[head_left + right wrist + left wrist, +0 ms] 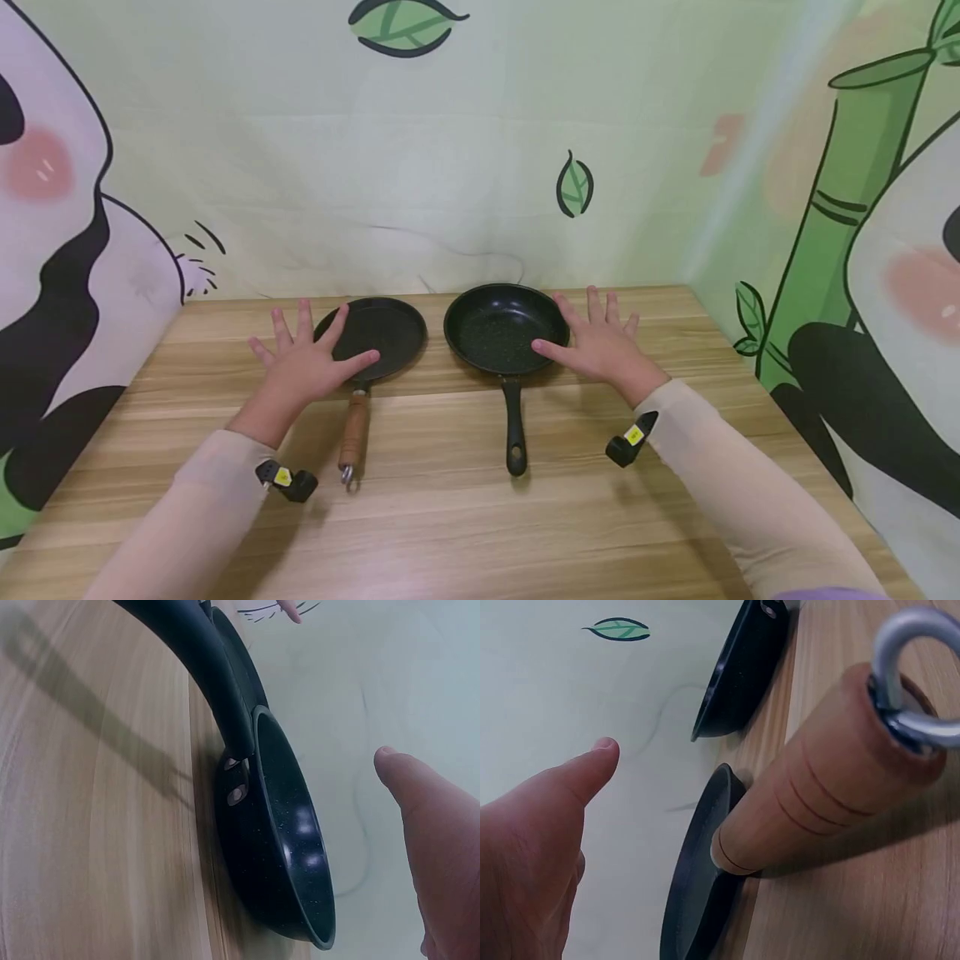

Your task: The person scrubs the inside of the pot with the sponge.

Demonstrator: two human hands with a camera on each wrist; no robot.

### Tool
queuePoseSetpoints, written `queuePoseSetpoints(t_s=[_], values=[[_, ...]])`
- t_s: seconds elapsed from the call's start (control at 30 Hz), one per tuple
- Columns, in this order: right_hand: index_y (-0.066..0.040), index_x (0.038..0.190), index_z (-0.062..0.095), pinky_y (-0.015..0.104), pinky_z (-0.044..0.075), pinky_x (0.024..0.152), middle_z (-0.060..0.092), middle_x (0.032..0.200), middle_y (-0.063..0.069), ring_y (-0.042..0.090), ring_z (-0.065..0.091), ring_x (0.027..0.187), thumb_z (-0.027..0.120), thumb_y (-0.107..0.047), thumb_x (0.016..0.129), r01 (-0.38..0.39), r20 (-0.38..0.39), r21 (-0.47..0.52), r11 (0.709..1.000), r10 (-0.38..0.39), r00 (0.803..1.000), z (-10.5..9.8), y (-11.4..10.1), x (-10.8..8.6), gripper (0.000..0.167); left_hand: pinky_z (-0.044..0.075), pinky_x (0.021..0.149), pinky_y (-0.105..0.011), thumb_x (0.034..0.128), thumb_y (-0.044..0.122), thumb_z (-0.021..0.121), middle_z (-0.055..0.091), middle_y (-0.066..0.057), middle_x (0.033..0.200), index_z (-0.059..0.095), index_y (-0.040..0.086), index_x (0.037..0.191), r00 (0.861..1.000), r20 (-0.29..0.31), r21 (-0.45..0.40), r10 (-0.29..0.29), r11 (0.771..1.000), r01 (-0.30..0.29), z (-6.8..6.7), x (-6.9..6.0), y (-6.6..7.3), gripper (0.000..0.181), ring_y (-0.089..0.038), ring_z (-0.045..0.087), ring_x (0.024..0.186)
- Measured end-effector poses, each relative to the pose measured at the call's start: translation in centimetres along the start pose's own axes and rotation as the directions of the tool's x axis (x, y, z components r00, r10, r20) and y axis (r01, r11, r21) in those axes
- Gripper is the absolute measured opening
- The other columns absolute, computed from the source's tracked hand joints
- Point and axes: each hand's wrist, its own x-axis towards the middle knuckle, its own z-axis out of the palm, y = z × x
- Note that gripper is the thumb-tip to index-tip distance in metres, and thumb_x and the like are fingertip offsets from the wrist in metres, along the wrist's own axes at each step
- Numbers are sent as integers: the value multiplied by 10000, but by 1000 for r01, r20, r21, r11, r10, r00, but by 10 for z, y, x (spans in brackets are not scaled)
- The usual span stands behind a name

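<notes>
A flat black pan (393, 333) with a wooden handle (355, 429) lies on the left, its handle toward the near edge. Beside it on the right is a deeper black frying pan (498, 329) with a black handle (514, 425). My left hand (303, 362), fingers spread, is over the flat pan's left side and holds nothing. Spread the same way, my right hand (600, 342) is at the frying pan's right rim, its thumb over the pan. In the left wrist view the wooden handle (802, 780) ends in a metal ring (915, 675); the left thumb stays apart from it.
Both pans rest on a wooden table (435, 533). Behind it stands a pale printed backdrop (300, 167) with leaves, bamboo and panda figures, which also runs along the right side. A small black device is strapped to each wrist.
</notes>
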Motion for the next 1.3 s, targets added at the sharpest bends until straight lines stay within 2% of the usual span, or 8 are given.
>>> queuePoseSetpoints(t_s=[0.4, 0.5, 0.63, 0.73, 0.83, 0.93, 1.07, 1.3], values=[[-302, 1635, 34, 804, -41, 1072, -63, 1649, 280, 524, -119, 1484, 357, -851, 864, -6, -28, 48, 999, 7, 1000, 0, 6, 7, 1000, -173, 1011, -807, 815, 902, 356, -277, -264, 1598, -3, 274, 1631, 1000, -5, -22, 5, 1000, -5, 1, -5, -1, 1091, -525, -344, 1382], [-256, 1637, 19, 791, 32, 1091, -9, 1638, 311, 545, -38, 1486, 398, -804, 891, 0, -95, 74, 997, 7, 995, -4, 17, 10, 1000, -45, 1080, -792, 828, 868, 421, -221, -288, 1613, -15, 245, 1632, 999, -49, -78, 21, 997, -25, 2, -11, 0, 1106, -561, -221, 1437], [-163, 1634, 50, 714, 152, 1142, 128, 1607, 337, 539, 131, 1470, 487, -700, 926, -16, -185, 124, 992, 39, 982, -3, 35, 13, 991, 190, 1094, -760, 853, 783, 531, 14, -359, 1614, -39, 186, 1629, 996, -86, -197, 27, 980, -43, 6, -23, -2, 1133, -602, 71, 1449], [-125, 1629, 82, 661, 232, 1151, 216, 1579, 330, 507, 233, 1445, 560, -642, 921, -50, -221, 205, 977, 96, 971, 4, 48, 15, 999, 280, 1088, -716, 882, 683, 605, 160, -364, 1592, -55, 142, 1624, 997, -72, -328, 25, 944, -47, 11, -32, -2, 1131, -574, 214, 1428], [-105, 1625, 106, 653, 284, 1131, 261, 1554, 327, 502, 281, 1418, 594, -654, 894, -95, -236, 279, 956, 165, 958, 15, 61, 17, 1036, 365, 1073, -650, 902, 582, 660, 289, -362, 1544, -39, 116, 1624, 1000, -26, -471, 15, 882, -26, 16, -36, -1, 1107, -526, 349, 1387], [-94, 1619, 131, 659, 309, 1110, 274, 1535, 339, 510, 305, 1392, 607, -662, 879, -139, -242, 323, 936, 224, 944, 28, 72, 17, 1047, 539, 908, -545, 913, 482, 703, 393, -363, 1445, -29, 122, 1625, 998, 60, -623, 0, 782, 37, 24, -36, 1, 1083, -465, 545, 1193], [-73, 1606, 173, 645, 355, 1065, 331, 1474, 351, 500, 358, 1316, 644, -586, 883, -176, -249, 342, 923, 270, 930, 42, 79, 13, 1003, 605, 640, -406, 917, 355, 733, 464, -317, 1332, 31, 81, 1615, 992, 127, -722, -22, 683, 107, 35, -38, 2, 1027, -329, 625, 934], [8, 1503, 377, 577, 419, 952, 419, 1344, 342, 471, 406, 1196, 629, -517, 914, -215, -237, 320, 923, 297, 925, 63, 85, 11, 828, 597, 564, -417, 894, 211, 756, 495, -329, 1265, 261, 4, 1522, 985, 168, -721, -36, 678, 148, 46, -48, 5, 826, -307, 639, 904]])
